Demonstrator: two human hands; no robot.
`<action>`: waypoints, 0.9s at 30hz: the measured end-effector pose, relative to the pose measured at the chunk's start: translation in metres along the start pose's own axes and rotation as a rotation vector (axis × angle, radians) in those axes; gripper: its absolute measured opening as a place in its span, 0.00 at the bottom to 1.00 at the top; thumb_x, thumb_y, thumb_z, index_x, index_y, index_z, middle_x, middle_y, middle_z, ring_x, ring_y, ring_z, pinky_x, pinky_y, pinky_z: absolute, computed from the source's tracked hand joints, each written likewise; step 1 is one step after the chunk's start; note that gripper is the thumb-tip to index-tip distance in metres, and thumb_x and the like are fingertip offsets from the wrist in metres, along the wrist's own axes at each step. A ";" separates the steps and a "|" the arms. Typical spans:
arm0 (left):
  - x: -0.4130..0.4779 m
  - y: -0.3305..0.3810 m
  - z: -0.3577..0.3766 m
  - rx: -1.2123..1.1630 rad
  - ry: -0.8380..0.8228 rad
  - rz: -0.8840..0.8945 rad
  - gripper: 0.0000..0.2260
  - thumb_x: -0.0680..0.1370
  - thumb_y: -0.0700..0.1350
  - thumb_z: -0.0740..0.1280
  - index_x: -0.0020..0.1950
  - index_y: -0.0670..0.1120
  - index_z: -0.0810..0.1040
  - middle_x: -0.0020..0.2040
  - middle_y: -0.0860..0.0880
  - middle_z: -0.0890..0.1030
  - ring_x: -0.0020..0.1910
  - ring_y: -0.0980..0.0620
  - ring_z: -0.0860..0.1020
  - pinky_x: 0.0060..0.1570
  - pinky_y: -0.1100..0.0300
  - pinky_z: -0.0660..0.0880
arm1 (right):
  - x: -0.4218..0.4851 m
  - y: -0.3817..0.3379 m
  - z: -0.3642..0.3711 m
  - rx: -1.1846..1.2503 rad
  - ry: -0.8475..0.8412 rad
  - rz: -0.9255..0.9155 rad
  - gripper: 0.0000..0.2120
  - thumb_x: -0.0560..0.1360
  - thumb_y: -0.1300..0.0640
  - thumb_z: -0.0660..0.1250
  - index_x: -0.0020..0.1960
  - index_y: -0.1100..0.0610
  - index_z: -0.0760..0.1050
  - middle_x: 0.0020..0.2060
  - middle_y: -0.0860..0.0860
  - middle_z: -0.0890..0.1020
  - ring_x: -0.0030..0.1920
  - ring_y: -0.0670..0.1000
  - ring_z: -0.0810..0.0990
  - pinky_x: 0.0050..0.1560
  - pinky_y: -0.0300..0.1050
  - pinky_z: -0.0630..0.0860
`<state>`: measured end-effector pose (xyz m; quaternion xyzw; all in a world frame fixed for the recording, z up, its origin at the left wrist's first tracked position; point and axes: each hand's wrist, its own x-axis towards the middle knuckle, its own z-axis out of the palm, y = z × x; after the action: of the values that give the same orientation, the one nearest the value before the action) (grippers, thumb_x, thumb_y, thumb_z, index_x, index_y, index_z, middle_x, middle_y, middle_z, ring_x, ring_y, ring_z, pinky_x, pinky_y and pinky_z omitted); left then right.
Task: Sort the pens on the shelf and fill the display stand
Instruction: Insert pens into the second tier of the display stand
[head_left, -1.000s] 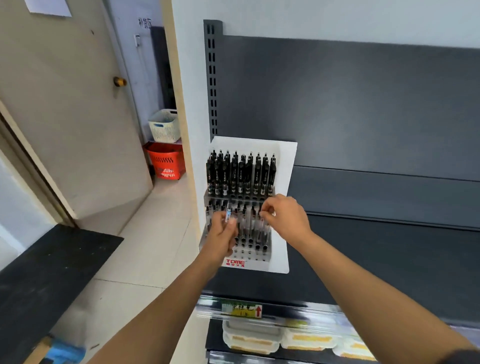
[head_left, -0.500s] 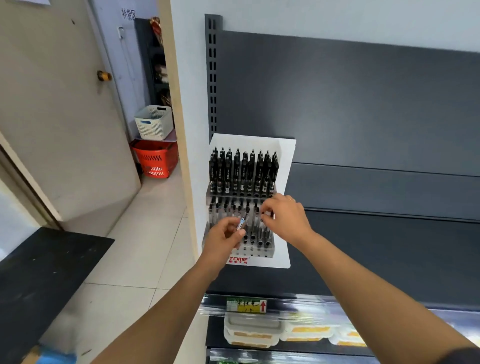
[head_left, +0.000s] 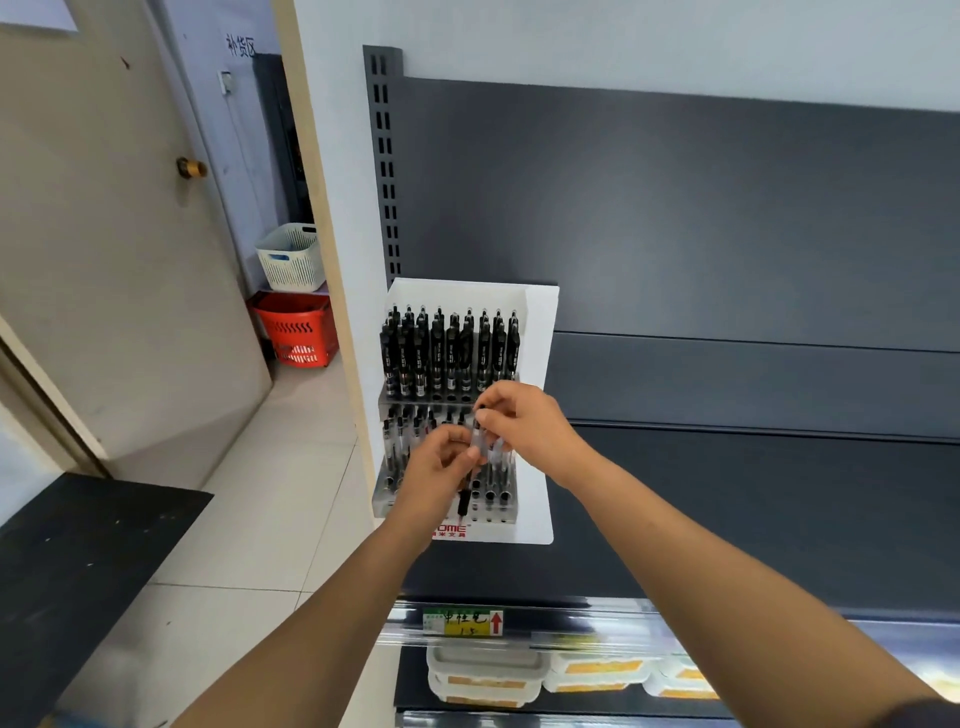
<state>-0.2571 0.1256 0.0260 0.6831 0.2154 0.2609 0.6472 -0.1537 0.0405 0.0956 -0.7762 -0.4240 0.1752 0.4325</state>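
Two hands meet before the lower tier of the white display stand (head_left: 540, 322), which sits at the left end of the dark shelf (head_left: 753, 519). The right hand (head_left: 530, 434) pinches the top of a clear-barrelled pen (head_left: 463, 500) between thumb and fingertips, while the left hand (head_left: 439, 467) curls round the barrel lower down, the black tip pointing down over the front holes. A row of black pens (head_left: 452, 353) stands upright in the upper tier

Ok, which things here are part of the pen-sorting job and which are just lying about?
Job: display stand; black pens, upper row; clear pens, lower row; held pen, pinched by left hand and right hand.
Lying about: white basket; red basket; food boxes; price label.
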 end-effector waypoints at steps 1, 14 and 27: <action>0.000 0.001 0.002 0.013 0.007 0.009 0.06 0.78 0.39 0.64 0.46 0.50 0.75 0.42 0.50 0.81 0.41 0.57 0.78 0.42 0.63 0.74 | -0.001 0.001 -0.002 0.000 0.001 -0.006 0.04 0.77 0.61 0.65 0.44 0.54 0.75 0.36 0.50 0.80 0.36 0.47 0.79 0.43 0.43 0.78; 0.008 0.011 -0.003 0.324 0.152 0.155 0.08 0.78 0.38 0.63 0.47 0.50 0.77 0.46 0.52 0.78 0.44 0.55 0.75 0.43 0.63 0.70 | 0.002 0.021 -0.001 -0.329 0.176 -0.147 0.05 0.78 0.53 0.63 0.51 0.51 0.76 0.42 0.45 0.82 0.43 0.49 0.79 0.45 0.48 0.77; 0.013 0.007 -0.048 0.573 0.468 0.191 0.11 0.77 0.35 0.64 0.58 0.44 0.76 0.56 0.45 0.72 0.51 0.51 0.72 0.53 0.63 0.68 | 0.015 0.035 0.017 -0.685 0.076 -0.175 0.07 0.77 0.52 0.64 0.52 0.49 0.79 0.54 0.47 0.75 0.59 0.52 0.69 0.57 0.49 0.64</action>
<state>-0.2776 0.1702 0.0354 0.7752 0.3570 0.3983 0.3360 -0.1380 0.0522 0.0591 -0.8429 -0.5067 -0.0439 0.1758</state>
